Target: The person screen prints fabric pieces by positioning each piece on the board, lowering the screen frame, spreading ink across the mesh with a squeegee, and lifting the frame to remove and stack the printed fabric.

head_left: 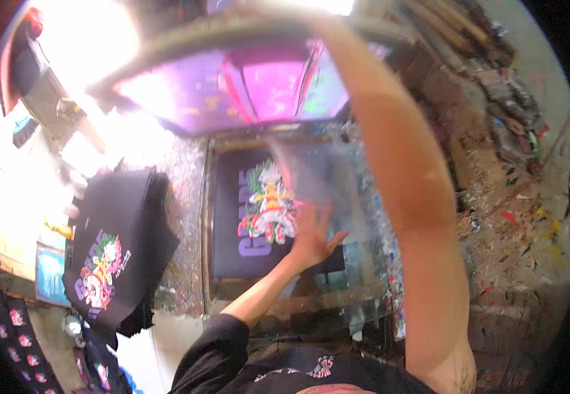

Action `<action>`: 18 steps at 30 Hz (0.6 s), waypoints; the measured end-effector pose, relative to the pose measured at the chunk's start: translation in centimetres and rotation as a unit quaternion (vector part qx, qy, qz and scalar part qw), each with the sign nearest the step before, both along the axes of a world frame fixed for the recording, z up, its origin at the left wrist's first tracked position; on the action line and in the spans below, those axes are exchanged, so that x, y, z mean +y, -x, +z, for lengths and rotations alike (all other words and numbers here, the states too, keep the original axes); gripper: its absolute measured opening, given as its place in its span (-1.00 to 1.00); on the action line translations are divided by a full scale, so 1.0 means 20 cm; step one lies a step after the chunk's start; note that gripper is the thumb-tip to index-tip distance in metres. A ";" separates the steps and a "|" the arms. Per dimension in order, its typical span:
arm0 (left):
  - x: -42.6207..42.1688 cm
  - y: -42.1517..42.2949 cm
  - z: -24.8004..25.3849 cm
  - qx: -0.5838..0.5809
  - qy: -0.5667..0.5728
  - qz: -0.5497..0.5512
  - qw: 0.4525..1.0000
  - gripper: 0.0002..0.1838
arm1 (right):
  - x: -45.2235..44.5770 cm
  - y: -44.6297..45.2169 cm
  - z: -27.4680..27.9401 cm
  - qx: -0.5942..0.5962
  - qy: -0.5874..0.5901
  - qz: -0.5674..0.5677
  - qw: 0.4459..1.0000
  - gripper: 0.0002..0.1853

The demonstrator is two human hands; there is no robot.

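Observation:
A black fabric piece (pixel 232 190) with purple lettering and a colourful printed figure (pixel 270 203) lies flat on the work board. My left hand (pixel 314 233) is over its right part, fingers spread, with blurred tips; whether it touches the fabric is unclear. A pale translucent smear beyond this hand is too blurred to identify. My right arm reaches up past the board's right side to a tilted, raised screen frame (pixel 199 36) with pink and purple panels. My right hand (pixel 298 12) is at the frame's top edge, its fingers blurred and cut off.
A stack of printed black fabric pieces (pixel 127 230) sits left of the board. More small printed pieces (pixel 22 335) are at the lower left. Wooden strips (pixel 462 46) and a paint-stained surface (pixel 521 262) lie on the right. Bright light glares at the upper left.

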State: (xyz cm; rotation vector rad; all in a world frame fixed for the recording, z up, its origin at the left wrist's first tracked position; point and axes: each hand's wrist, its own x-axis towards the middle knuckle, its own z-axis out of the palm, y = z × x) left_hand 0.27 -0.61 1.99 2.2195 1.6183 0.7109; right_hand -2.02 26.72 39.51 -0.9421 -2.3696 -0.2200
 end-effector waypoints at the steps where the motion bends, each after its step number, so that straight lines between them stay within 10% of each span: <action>1: 0.09 -0.02 0.02 -0.002 -0.027 -0.010 1.000 -0.08 | -0.01 -0.01 -0.05 -0.012 -0.039 0.016 0.999 -0.42; 3: 0.29 -0.08 0.13 -0.563 0.197 -0.119 0.794 -0.37 | -0.05 -0.01 -0.15 -0.044 -0.185 0.099 0.977 -0.47; 4: 0.28 -0.03 0.21 -0.418 -0.072 -0.083 0.902 -0.57 | -0.10 -0.02 -0.15 -0.064 -0.233 0.123 0.963 -0.50; 8: -0.07 0.48 0.82 -0.049 -0.500 0.185 0.844 -0.30 | -0.78 -0.19 -0.19 -0.034 0.047 -0.075 0.996 -0.35; 11: -0.27 0.79 1.02 0.240 -0.446 0.391 0.768 -0.18 | -1.09 -0.25 -0.51 0.054 -0.016 -0.059 0.997 -0.31; 13: -0.42 0.92 1.07 0.187 -0.167 0.239 0.938 -0.25 | -1.28 -0.30 -0.79 0.053 -0.100 -0.038 0.993 -0.37; 18: -0.75 0.94 0.22 0.198 -0.060 0.096 0.974 -0.47 | -1.50 -0.36 -1.45 -0.134 0.089 -0.023 0.987 -0.50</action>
